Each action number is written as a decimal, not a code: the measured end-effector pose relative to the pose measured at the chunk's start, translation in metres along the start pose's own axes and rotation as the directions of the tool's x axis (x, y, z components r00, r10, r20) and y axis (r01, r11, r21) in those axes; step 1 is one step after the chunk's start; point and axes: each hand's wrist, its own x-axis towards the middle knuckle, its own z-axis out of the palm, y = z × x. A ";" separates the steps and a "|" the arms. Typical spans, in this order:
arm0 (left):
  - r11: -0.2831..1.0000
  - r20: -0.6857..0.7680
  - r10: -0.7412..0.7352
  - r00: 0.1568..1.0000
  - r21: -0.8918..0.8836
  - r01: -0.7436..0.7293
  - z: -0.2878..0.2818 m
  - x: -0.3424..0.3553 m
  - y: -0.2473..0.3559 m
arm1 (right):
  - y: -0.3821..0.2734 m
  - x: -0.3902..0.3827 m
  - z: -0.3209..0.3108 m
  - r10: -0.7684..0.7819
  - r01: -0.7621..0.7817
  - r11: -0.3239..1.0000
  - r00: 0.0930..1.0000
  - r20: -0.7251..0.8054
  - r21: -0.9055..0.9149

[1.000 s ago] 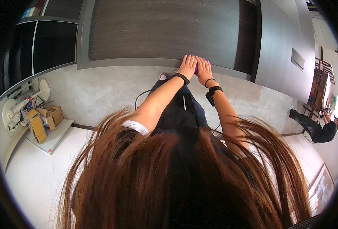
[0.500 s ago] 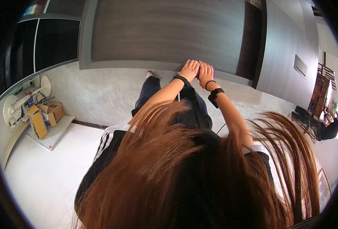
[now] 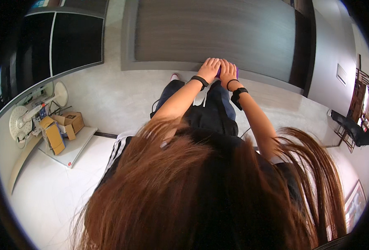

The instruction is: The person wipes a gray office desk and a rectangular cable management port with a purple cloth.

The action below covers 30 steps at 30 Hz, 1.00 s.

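A small purple object (image 3: pixel 237 72) of a kind I cannot make out is under my hands, mostly covered by them. My left hand (image 3: pixel 209 69) and my right hand (image 3: pixel 228 73) lie side by side on it, fingers together and bent over its far side. Both hands are at the near edge of a dark grey wood-grain panel (image 3: pixel 209 33) with a lighter grey frame (image 3: pixel 163 65). A black band circles my left wrist; my right wrist has a thin dark band and a black watch (image 3: pixel 237 96).
Black glossy panels (image 3: pixel 77 41) stand at the far left. Below them, a white fan (image 3: pixel 20 121) and open cardboard boxes (image 3: pixel 70 123) rest on a pale platform (image 3: pixel 79 146). To the right are a light grey panel (image 3: pixel 332 54) and a dark wooden chair (image 3: pixel 359 98). Long hair covers the lower view.
My hands and the purple object have slid left along the panel's near edge, closer to its left corner. The surroundings have shifted right in view, and my hands stay together.
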 end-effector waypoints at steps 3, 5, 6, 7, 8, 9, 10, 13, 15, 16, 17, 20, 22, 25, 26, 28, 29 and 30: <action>0.997 -0.027 -0.059 0.998 0.047 0.060 -0.029 -0.046 -0.050 | -0.066 0.033 0.010 -0.063 0.062 0.998 0.998 -0.022 -0.023; 0.993 -0.042 -0.089 0.995 0.073 0.092 -0.041 -0.073 -0.080 | -0.101 0.054 0.018 -0.112 0.111 0.994 0.992 -0.052 -0.004; 0.992 -0.037 -0.093 0.995 0.084 0.095 -0.051 -0.086 -0.095 | -0.122 0.062 0.019 -0.108 0.108 0.994 0.994 -0.029 0.001; 0.988 -0.001 -0.130 0.992 0.088 0.129 -0.062 -0.101 -0.111 | -0.146 0.071 0.017 -0.133 0.134 0.991 0.991 -0.018 0.021; 0.982 0.006 -0.159 0.987 0.103 0.158 -0.071 -0.115 -0.125 | -0.168 0.078 0.014 -0.158 0.158 0.987 0.987 -0.008 0.041; 0.978 0.009 -0.176 0.984 0.113 0.174 -0.082 -0.127 -0.137 | -0.186 0.087 0.018 -0.174 0.175 0.984 0.984 -0.022 0.019; 0.975 0.015 -0.189 0.982 0.121 0.186 -0.091 -0.137 -0.148 | -0.201 0.094 0.024 -0.210 0.216 0.976 0.970 -0.125 0.037; 0.963 0.002 -0.241 0.971 0.124 0.239 -0.109 -0.167 -0.172 | -0.238 0.106 0.030 -0.267 0.275 0.961 0.950 -0.165 0.033; 0.959 0.006 -0.224 0.975 0.180 0.219 -0.119 -0.185 -0.184 | -0.258 0.101 0.030 -0.285 0.306 0.948 0.938 -0.197 0.089; 0.955 0.009 -0.201 0.980 0.225 0.194 -0.122 -0.190 -0.187 | -0.260 0.098 0.029 -0.308 0.337 0.933 0.930 -0.202 0.127; 0.961 0.000 -0.181 0.983 0.214 0.177 -0.125 -0.196 -0.188 | -0.263 0.093 0.028 -0.318 0.339 0.937 0.927 -0.198 0.080; 0.933 -0.032 -0.199 0.980 0.299 0.199 -0.133 -0.205 -0.178 | -0.275 0.086 0.030 -0.319 0.289 0.940 0.933 -0.169 -0.179; 0.924 -0.070 -0.236 0.969 0.292 0.246 -0.133 -0.208 -0.174 | -0.280 0.086 0.032 -0.335 0.307 0.936 0.927 -0.169 -0.174; 0.882 -0.079 -0.377 0.923 0.273 0.384 -0.138 -0.219 -0.173 | -0.292 0.095 0.026 -0.411 0.403 0.906 0.911 -0.040 -0.132; 0.877 -0.093 -0.421 0.902 0.210 0.431 -0.139 -0.222 -0.176 | -0.296 0.102 0.022 -0.433 0.427 0.893 0.901 -0.015 -0.142; 0.860 -0.077 -0.453 0.888 0.223 0.458 -0.147 -0.232 -0.186 | -0.314 0.112 0.017 -0.480 0.480 0.870 0.877 0.024 -0.112; 0.837 -0.066 -0.488 0.870 0.246 0.488 -0.150 -0.235 -0.193 | -0.321 0.121 0.013 -0.478 0.477 0.873 0.878 0.016 -0.101; 0.813 -0.049 -0.527 0.849 0.260 0.520 -0.152 -0.238 -0.192 | -0.324 0.125 0.013 -0.487 0.483 0.866 0.873 0.001 -0.125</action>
